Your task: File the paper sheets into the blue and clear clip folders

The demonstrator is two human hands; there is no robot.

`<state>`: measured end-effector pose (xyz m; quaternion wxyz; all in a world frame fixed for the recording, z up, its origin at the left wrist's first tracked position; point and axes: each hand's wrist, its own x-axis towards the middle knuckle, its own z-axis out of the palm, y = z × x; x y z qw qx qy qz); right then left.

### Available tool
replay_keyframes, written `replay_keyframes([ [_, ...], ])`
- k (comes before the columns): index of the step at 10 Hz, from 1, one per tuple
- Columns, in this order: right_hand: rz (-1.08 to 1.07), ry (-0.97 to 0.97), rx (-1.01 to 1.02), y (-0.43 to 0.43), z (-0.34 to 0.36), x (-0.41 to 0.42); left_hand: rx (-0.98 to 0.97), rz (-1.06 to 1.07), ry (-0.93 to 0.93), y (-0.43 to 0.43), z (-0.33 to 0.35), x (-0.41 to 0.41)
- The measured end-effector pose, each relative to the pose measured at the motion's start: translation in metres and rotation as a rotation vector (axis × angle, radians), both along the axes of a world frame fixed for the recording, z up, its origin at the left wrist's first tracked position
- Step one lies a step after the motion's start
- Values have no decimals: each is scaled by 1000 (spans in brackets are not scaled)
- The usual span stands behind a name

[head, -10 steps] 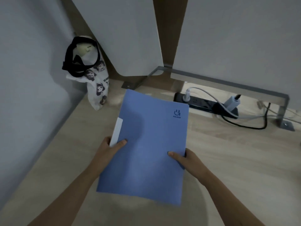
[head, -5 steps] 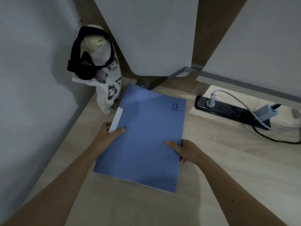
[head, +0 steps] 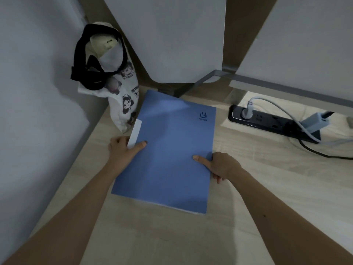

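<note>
In the head view, you are pinching a smooth, rectangular blue folder (head: 168, 153) by its two long edges. Your left hand (head: 122, 148) is gripping beside the white strip (head: 135, 133) and your right hand (head: 221, 165) opposite, both thumbs on the cover. The folder is lying on the pale wood-grain desk (head: 248, 188). A printed cloth bag (head: 118, 96) is standing just beside its far left corner, and a glossy black power strip (head: 267, 121) is lying to the right.

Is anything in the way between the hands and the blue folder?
No, nothing visible. The left hand grips the blue folder by its left edge, thumb on the cover; the right hand grips the right edge.
</note>
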<state>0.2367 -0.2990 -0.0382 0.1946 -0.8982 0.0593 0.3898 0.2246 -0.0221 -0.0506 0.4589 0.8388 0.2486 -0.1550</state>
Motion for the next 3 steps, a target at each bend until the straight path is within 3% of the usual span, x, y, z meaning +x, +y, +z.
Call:
replay_keyframes([
  [1, -13, -3, -12, 4, 3, -5, 162, -45, -24, -8, 11, -1],
  [3, -151, -89, 115, -28, 22, -22, 230, 30, -147, -26, 30, -16],
])
